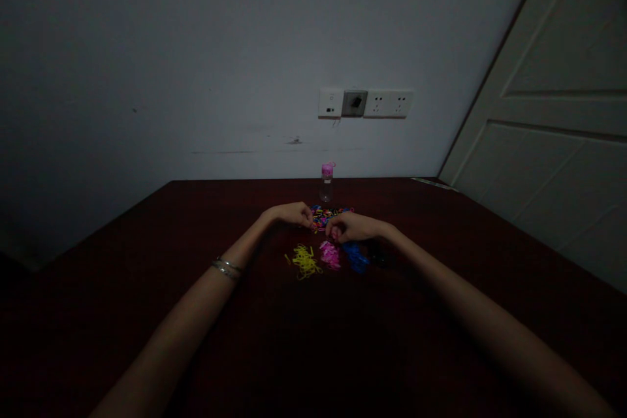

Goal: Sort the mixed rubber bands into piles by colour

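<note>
A mixed heap of small coloured rubber bands lies on the dark red table. At its left edge is my left hand, fingers pinched together; what they hold, if anything, is too small to make out. My right hand curls over the heap's near right side, with something pink, seemingly rubber bands, at its closed fingertips. Closer to me lie sorted piles: yellow rubber bands on the left, pink rubber bands in the middle and blue rubber bands under my right wrist. Beside the blue ones, a black pile barely shows.
Behind the heap stands a clear bottle with a pink lid. The table meets a pale wall with sockets. A white panelled door slants along the right side. The light is dim.
</note>
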Demonstrator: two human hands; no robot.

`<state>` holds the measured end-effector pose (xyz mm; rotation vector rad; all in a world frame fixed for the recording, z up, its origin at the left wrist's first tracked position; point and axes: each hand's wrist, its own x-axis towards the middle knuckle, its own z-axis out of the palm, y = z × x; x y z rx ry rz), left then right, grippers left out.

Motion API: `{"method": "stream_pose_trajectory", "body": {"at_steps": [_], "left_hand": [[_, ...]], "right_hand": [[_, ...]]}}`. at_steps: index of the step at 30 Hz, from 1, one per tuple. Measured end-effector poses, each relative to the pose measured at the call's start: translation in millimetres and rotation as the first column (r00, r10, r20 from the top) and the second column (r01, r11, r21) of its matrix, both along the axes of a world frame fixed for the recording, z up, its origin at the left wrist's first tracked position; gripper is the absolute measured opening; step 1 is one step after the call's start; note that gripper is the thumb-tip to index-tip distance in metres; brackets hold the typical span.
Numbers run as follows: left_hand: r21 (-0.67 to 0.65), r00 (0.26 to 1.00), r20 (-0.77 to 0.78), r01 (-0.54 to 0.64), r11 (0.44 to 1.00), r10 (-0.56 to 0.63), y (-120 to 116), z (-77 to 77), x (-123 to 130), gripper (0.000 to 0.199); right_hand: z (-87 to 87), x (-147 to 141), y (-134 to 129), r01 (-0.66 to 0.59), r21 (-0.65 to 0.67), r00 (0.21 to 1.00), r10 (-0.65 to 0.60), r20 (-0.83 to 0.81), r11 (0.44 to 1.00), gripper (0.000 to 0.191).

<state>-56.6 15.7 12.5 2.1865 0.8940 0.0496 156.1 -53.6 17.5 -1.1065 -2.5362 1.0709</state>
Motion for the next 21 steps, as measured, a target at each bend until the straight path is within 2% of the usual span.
{"method": "stream_pose_trajectory", "body": {"at_steps": [8,15,21], "left_hand": [[-0.033,0.990,0.082,0.114,0.993,-0.111,-21,10.7,17,0.026],[0.005,0.970,0.191,0.151,0.989,-0.149,-22,-0.6,27,0.028],[-0.046,0.969,0.218,0.129,0.991,-0.116,-19,-4.2,25,0.023]], "right_hand": [[4.0,5,1,0.008,0.022,0.998,-0.007,-0.063,1.000,0.031],[5.4,4,1,0.004,-0.021,0.987,-0.007,-0.161,1.000,0.028],[4.0,3,2,0.041,-0.016,0.979,-0.044,-0.198,0.999,0.026]]}}
